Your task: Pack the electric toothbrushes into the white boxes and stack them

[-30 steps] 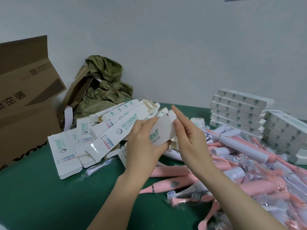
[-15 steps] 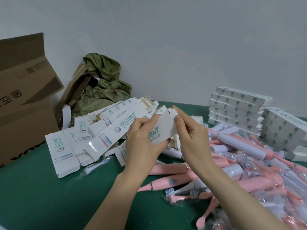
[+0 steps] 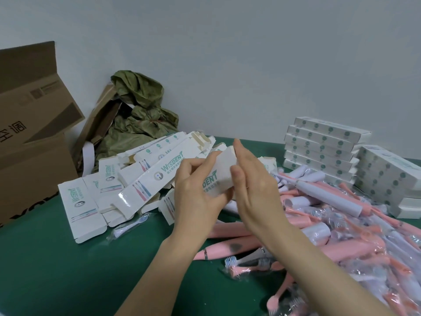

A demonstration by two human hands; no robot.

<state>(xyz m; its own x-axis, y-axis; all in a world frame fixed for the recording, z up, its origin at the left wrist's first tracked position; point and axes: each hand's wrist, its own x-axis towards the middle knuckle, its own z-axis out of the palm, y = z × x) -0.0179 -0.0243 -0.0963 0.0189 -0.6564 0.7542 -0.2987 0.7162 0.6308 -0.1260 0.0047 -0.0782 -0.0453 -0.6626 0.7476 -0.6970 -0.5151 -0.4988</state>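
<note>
My left hand [image 3: 197,197] grips a long white toothbrush box [image 3: 159,179] with green lettering, held slantwise above the table. My right hand [image 3: 252,185] presses its straight fingers flat against the box's upper right end. What is inside the box is hidden. Under my arms lies a heap of pink electric toothbrushes [image 3: 230,247] and bagged brush heads [image 3: 248,265]. Several packed white boxes stand stacked at the back right [image 3: 319,147].
Flat and half-folded white boxes [image 3: 82,208] lie piled on the green table [image 3: 57,277] at the left. A large brown carton [image 3: 29,133] stands at the far left, with a crumpled olive bag [image 3: 136,106] against the wall. More white boxes [image 3: 387,179] sit at the right edge.
My right hand has flattened against the box's end, its fingers straighter than before. My left hand keeps its grip in nearly the same place.
</note>
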